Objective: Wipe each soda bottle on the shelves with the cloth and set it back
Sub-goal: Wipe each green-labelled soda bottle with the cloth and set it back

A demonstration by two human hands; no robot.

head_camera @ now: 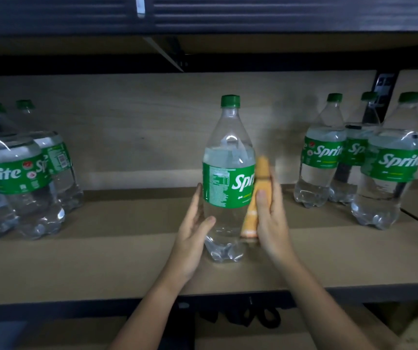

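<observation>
**Soda bottle upright between the two hands, cloth on its right side**

The soda bottle (228,178) stands upright in the middle of the shelf (101,261), near the front edge, with its green cap (230,101) on top and its long axis vertical. It stands alone; a group of the same bottles (18,170) is well apart on the left, and another group (364,157) is well apart on the right.

The left hand (192,228) is at the lower left side of the bottle. Its fingers are nearly straight and its thumb lies on the clear lower part; I cannot tell if the fingers really grip or only steady the bottle. The right hand (268,213) is just on the other side and holds the orange cloth (258,195), which is folded into a long vertical strip. The thumb pinches the cloth from the front, and the cloth lies against the right side of the bottle, beside the label. This hand and the cloth are a little blurred.

So the bottle lies directly between both hands, the cloth to its right. In my judgement the wiping of this bottle is in progress. The next stroke probably runs along the vertical axis, while the left hand must keep the bottle from tipping or turning.
</observation>
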